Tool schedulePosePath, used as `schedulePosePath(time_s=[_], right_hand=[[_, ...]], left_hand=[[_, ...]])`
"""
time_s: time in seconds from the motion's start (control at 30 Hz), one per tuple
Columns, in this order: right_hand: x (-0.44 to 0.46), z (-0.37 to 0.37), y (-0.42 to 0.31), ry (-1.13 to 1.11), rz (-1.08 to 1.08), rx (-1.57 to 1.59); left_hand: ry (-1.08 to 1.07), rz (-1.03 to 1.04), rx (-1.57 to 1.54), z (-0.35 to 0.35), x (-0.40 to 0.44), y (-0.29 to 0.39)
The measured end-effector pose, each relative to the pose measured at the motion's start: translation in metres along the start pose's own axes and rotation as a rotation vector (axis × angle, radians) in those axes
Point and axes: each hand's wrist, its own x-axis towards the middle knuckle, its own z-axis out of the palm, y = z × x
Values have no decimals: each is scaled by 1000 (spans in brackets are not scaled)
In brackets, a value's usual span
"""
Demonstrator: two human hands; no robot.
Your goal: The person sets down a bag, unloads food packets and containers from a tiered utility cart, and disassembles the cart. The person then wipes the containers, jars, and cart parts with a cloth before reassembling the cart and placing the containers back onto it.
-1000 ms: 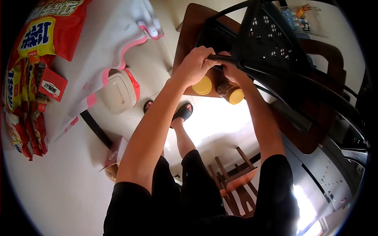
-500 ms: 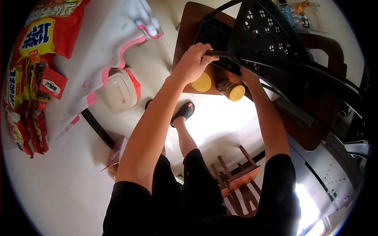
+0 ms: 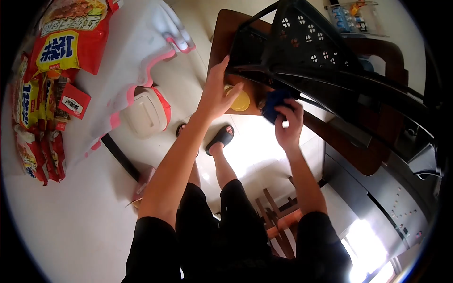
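Observation:
My left hand [image 3: 218, 94] is open, fingers stretched up and thumb apart, beside the edge of a black rack [image 3: 302, 37] with flower-shaped cutouts. Whether its fingertips touch the rack I cannot tell. Just by the thumb is a yellow-lidded jar [image 3: 239, 100] on a brown wooden surface [image 3: 222, 35]. My right hand [image 3: 289, 125] is closed on a bunched dark blue cloth [image 3: 274, 104] below the rack. The cloth covers the spot where a second yellow-lidded jar stood.
At left, red and yellow snack packets [image 3: 61, 42] lie on a table with a white, pink-edged tablecloth [image 3: 127, 52]. A lidded beige bin [image 3: 147, 113] stands on the floor. Lower down is a wooden chair [image 3: 283, 219]; a clear container [image 3: 356, 19] sits at upper right.
My left hand has let go of the rack's bar and opened. My right hand has come out from under the rack, down and left, and now holds the blue cloth.

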Motion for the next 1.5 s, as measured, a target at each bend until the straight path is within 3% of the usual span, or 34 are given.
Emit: schedulePosePath(time_s=[0.17,0.33,0.5,0.53,0.6,0.8,0.93,1.0,1.13,1.27,1.43,1.5], right_hand=[[-61,27,-28,8,235,77],[-82,87,-13,125,455,140],[-61,136,4,227,476,40],[-56,144,7,256,472,40],[-47,157,15,175,463,-32],[-41,175,45,-59,354,-143],[-37,116,-1,-24,265,-175],[-50,76,-20,-115,333,1],[-69,-15,-75,-10,353,134],[-57,-120,-138,216,260,119],[-6,-260,-185,665,-234,-153],[14,-300,-192,729,-182,-203]], left_hand=[[-192,3,141,4,-54,-19],[-132,64,291,23,-43,-18],[-210,-71,356,16,-30,-9],[-136,-72,343,11,-31,-6],[13,-71,314,-2,-39,-1],[133,-93,275,-38,-82,7],[164,-80,229,-59,-112,39],[160,-48,192,-68,-124,61],[151,-33,182,-88,-138,125],[103,-22,91,-107,-142,185],[0,32,45,-128,-129,250],[-23,73,60,-132,-122,275]])
